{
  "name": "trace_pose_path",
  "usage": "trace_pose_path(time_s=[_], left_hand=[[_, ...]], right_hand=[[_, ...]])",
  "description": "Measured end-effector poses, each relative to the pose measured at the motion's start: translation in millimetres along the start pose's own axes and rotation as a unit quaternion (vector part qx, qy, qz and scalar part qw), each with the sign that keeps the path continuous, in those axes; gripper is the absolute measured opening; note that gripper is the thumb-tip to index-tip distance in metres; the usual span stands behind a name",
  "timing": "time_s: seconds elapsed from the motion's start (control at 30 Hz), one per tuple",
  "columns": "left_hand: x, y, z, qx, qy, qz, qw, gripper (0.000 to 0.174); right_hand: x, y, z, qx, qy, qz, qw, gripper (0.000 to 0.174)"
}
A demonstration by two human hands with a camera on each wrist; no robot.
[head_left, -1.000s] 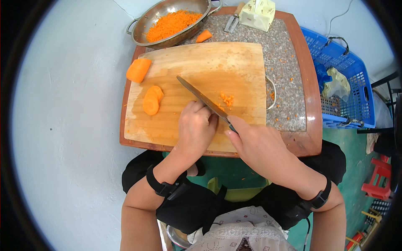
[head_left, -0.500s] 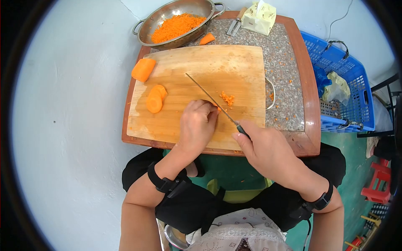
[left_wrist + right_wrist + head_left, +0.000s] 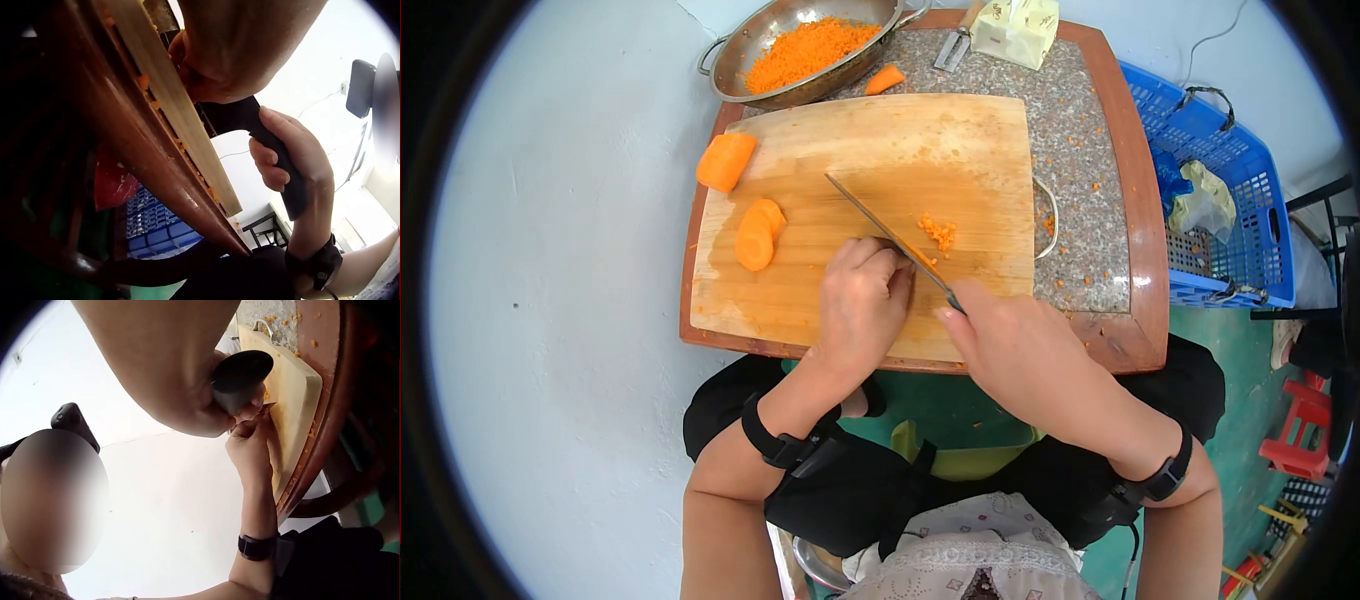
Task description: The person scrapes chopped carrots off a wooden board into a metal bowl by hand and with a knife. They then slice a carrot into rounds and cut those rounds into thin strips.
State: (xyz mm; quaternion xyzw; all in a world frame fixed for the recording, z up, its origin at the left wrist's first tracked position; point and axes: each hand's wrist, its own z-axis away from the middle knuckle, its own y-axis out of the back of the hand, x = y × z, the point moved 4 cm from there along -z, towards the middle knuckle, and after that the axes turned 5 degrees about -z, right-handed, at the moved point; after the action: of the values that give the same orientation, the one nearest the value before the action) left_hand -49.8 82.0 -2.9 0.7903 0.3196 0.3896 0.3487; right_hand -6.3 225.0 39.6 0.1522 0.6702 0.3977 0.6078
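Observation:
My right hand (image 3: 1025, 340) grips the dark handle of a kitchen knife (image 3: 862, 207), whose blade slants up and left across the wooden cutting board (image 3: 900, 125). Beside the blade, the bent fingers of my left hand (image 3: 860, 300) hold a small carrot piece, mostly hidden under the fingertips. In the right wrist view, the knife handle (image 3: 240, 378) sticks out of the right fist. Finely diced carrot (image 3: 938, 232) lies in a small heap beyond the blade. Round carrot slices (image 3: 755, 243) overlap at the board's left, below a thick carrot chunk (image 3: 726, 163).
Behind the board, a two-handled metal pan (image 3: 733, 72) holds chopped carrot. A carrot end (image 3: 885, 80), a peeler (image 3: 952, 50) and a paper-like packet (image 3: 1015, 30) lie along the table's far side. A blue plastic basket (image 3: 1270, 180) stands at the right of the table.
The knife first swung right, off the left fingers, then came back left against them. Both hands stay close together at the same spot on the board; the whole view shifts slightly.

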Motion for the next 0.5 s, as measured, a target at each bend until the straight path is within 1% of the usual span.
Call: trace_pose_path(time_s=[0.1,0.2,0.3,0.4,0.5], left_hand=[[1,0,0,0.005,-0.019,0.002,1.0,0.008],[2,3,0,0.009,-0.033,0.001,0.999,0.007],[2,5,2,0.003,-0.025,-0.001,1.0,0.007],[0,9,2,0.003,0.002,0.007,1.0,0.008],[-1,11,2,0.008,0.019,0.021,1.0,0.009]], right_hand=[[3,-4,-13,0.02,0.007,-0.001,1.0,0.029],[21,2,-20,0.03,-0.042,-0.101,0.994,0.032],[18,11,-12,0.013,-0.068,-0.131,0.989,0.032],[8,18,0,0.055,-0.026,-0.077,0.995,0.029],[0,19,10,0.037,-0.029,-0.063,0.997,0.025]])
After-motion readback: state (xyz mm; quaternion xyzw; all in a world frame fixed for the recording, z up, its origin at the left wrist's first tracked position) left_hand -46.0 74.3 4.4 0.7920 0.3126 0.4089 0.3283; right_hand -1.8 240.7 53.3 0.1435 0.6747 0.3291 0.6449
